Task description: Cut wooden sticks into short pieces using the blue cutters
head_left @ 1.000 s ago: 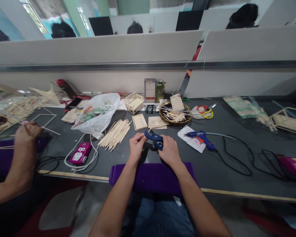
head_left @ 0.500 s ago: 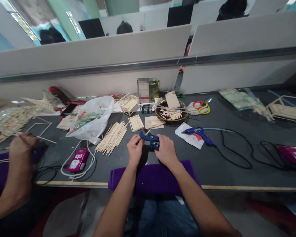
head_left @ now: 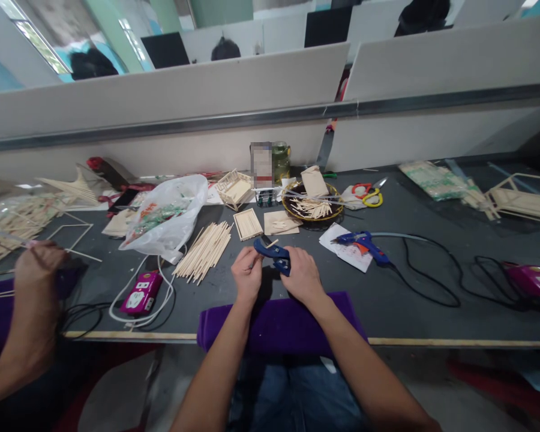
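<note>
Fingers of the left hand [head_left: 246,276] look pinched on a thin stick [head_left: 273,243]; those of the right hand [head_left: 304,275] wrap the blue cutter [head_left: 279,252], over the desk's [head_left: 387,318] near middle; little has shifted in half a second, so the stick seems held steady.

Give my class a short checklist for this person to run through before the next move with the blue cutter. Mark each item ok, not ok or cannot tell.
1. Right hand on the cutter: ok, its grip is around the handles.
2. Left hand on the stick: ok, its fingers look pinched at the lower end.
3. Left fingertips clear of the cutter: not ok, they are right by its front end.
4. Stick lined up between the blades: cannot tell, too small to see.
5. Glue gun out of the way: ok, it lies to the right, partly on white paper.
6. Glue gun cool: cannot tell.
</note>
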